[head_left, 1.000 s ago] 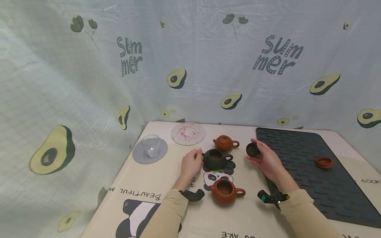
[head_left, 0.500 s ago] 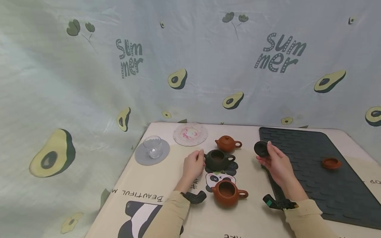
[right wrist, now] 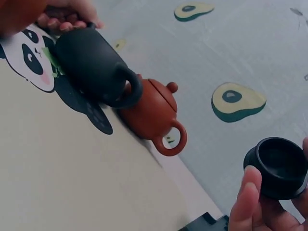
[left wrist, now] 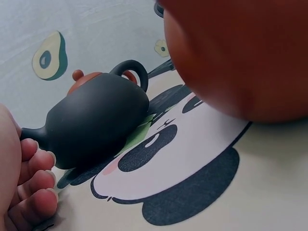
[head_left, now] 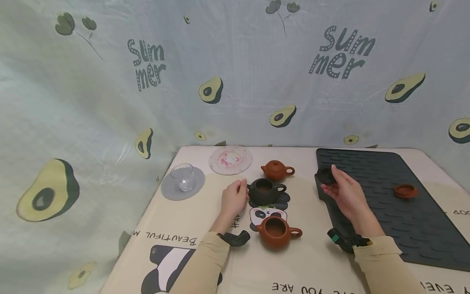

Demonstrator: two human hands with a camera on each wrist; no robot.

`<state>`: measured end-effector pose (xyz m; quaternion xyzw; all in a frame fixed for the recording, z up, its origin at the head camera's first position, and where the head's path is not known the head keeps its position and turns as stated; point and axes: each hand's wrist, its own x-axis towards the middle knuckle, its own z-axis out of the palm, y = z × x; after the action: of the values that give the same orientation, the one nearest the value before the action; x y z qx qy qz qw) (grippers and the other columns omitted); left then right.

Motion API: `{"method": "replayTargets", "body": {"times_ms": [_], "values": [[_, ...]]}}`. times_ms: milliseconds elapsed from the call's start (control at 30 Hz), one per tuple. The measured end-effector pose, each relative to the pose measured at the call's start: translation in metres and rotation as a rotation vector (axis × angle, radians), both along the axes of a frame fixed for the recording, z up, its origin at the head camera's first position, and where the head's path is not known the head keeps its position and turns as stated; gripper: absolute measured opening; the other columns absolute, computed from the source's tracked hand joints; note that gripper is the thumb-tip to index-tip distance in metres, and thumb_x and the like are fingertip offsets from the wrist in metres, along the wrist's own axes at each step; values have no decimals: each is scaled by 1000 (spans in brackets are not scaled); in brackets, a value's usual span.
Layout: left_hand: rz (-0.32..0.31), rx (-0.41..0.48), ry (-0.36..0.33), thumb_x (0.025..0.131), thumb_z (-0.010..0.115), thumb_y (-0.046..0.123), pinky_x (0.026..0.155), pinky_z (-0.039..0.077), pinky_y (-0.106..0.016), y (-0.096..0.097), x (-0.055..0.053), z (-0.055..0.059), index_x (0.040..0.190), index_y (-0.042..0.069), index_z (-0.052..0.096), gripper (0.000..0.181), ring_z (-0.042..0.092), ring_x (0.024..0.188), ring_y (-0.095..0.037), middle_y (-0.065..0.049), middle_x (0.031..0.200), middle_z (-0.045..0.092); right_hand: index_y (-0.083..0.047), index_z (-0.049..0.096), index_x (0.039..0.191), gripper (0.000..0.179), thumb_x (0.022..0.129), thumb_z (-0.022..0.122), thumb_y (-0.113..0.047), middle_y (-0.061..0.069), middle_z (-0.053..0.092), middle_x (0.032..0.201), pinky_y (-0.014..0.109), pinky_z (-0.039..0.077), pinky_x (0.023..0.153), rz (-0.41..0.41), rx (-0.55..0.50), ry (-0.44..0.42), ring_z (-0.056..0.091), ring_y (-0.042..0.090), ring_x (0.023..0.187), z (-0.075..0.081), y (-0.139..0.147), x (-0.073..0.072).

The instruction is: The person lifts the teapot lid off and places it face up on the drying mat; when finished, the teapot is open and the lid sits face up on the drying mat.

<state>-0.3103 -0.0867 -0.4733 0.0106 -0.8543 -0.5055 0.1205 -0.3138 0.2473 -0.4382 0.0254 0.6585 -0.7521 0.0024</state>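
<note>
Black teapot (head_left: 262, 192) on table (head_left: 312, 261), long axis nine-to-three o'clock, spout (left wrist: 36, 135) toward nine, my left hand (head_left: 233, 199) pinching it, my right hand (head_left: 348, 195) gripping a black lid (head_left: 324, 175) toward three, forearm from five.

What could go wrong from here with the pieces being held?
The left grip pinches the round, matte black, clay-like teapot only by its spout, so it might swivel or tip.
The right grip holds the small, round, hollow black piece in its fingertips, off the pale table; it could slip and drop.
The round, reddish-brown, clay-like lidded teapot stands close behind the black one, so a backward nudge might knock them together.
</note>
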Motion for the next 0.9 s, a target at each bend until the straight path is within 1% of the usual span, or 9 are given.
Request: {"method": "replayTargets", "body": {"times_ms": [67, 133, 167, 267, 300, 367, 533, 667, 900], "values": [[-5, 0, -3, 109, 47, 38, 49, 44, -28, 0, -1, 1, 82, 12, 62, 40, 54, 51, -15, 1, 66, 61, -4, 26, 160, 89, 97, 62, -55, -3, 58, 113, 21, 53, 77, -19, 22, -17, 64, 11, 88, 0, 1, 0], [-7, 3, -7, 109, 48, 38, 49, 45, -28, 0, -1, 1, 82, 12, 62, 40, 54, 52, -15, 0, 66, 61, -7, 32, 157, 84, 96, 65, -54, -2, 54, 114, 21, 52, 74, -31, 22, -26, 61, 11, 86, 1, 3, 0], [-7, 7, -8, 109, 48, 38, 49, 45, -29, 0, -1, 1, 82, 12, 62, 40, 54, 52, -16, 0, 66, 61, -8, 37, 153, 78, 96, 66, -53, -1, 52, 115, 21, 52, 73, -34, 18, -25, 60, 11, 85, 1, 4, -1], [-6, 14, -12, 110, 48, 36, 49, 45, -29, -1, -2, 1, 83, 12, 62, 39, 54, 52, -16, -1, 67, 61, -13, 50, 135, 56, 96, 70, -46, 2, 49, 116, 22, 52, 73, -38, -28, -18, 58, 11, 82, 1, 7, -1], [-5, 15, -13, 110, 48, 36, 49, 45, -29, 0, -2, 0, 83, 12, 62, 39, 54, 52, -16, -1, 67, 61, -14, 53, 130, 50, 95, 71, -44, 2, 49, 117, 23, 52, 73, -41, -38, -14, 58, 11, 82, 1, 8, -1], [-6, 16, -16, 110, 48, 36, 50, 45, -28, 0, -2, 0, 83, 12, 62, 39, 54, 53, -16, -1, 67, 61, -17, 55, 126, 42, 95, 73, -40, 1, 48, 119, 23, 52, 73, -48, -51, -5, 58, 12, 83, 0, 10, 0], [-6, 11, -18, 110, 47, 37, 51, 45, -28, 0, -2, 0, 82, 12, 62, 40, 54, 54, -16, 0, 67, 61, -18, 55, 126, 39, 96, 75, -32, -1, 48, 121, 23, 52, 76, -56, -59, 12, 57, 14, 88, -1, 14, 1], [-4, 11, -15, 110, 47, 37, 51, 44, -28, 0, -2, 1, 82, 12, 62, 40, 54, 55, -16, 0, 67, 61, -18, 55, 126, 39, 94, 77, -28, -1, 49, 118, 22, 50, 76, -63, -75, 16, 56, 14, 88, -2, 16, 1], [-6, 13, -21, 110, 48, 37, 50, 44, -28, -1, -2, 0, 82, 12, 62, 40, 54, 55, -16, 0, 66, 61, -19, 55, 121, 42, 89, 83, -23, -1, 50, 111, 21, 48, 75, -129, -49, -4, 53, 12, 85, -7, 20, 0]]}}
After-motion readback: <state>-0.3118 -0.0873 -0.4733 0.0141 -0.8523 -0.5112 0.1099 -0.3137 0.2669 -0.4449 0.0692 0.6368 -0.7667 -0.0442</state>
